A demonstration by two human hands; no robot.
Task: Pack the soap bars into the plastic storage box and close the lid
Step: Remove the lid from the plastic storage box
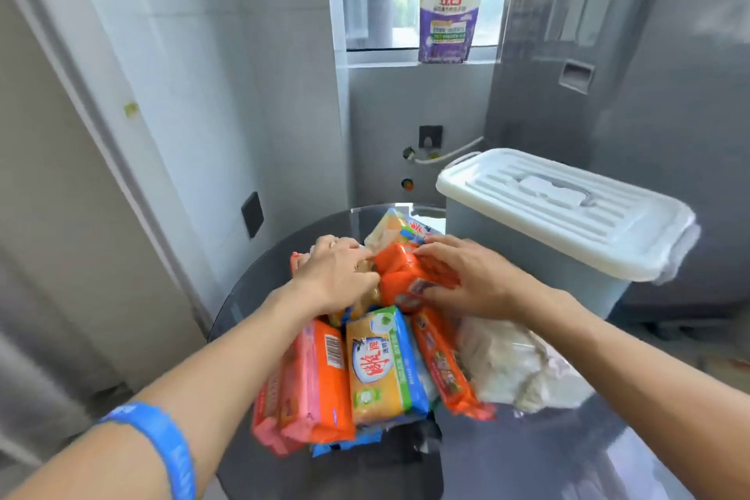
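Nearest the camera, a blue wristband sits on the left forearm. Beyond it, wrapped soap bars lie heaped on a round dark glass surface, with a crumpled clear plastic bag touching the pile on its right side.

Handling: each bar is likely stiff, compact and moderately heavy. The glossy wrappers look slippery, so grip across the long sides rather than by the loose wrapper ends. Stacked bars may slide on one another.

Further in, the left hand rests on the pile with its fingers bent over the packets. Whether it grips one cannot be told. The right hand presses on an orange soap pack, fingers laid along its upper face and thumb at its near edge.

Beyond the pile, to the right, stands the plastic storage box. Its white lid is on and sits tilted. The lid must come off before any bar goes in.

At the back, a detergent pouch stands on the window sill, well apart from the work.
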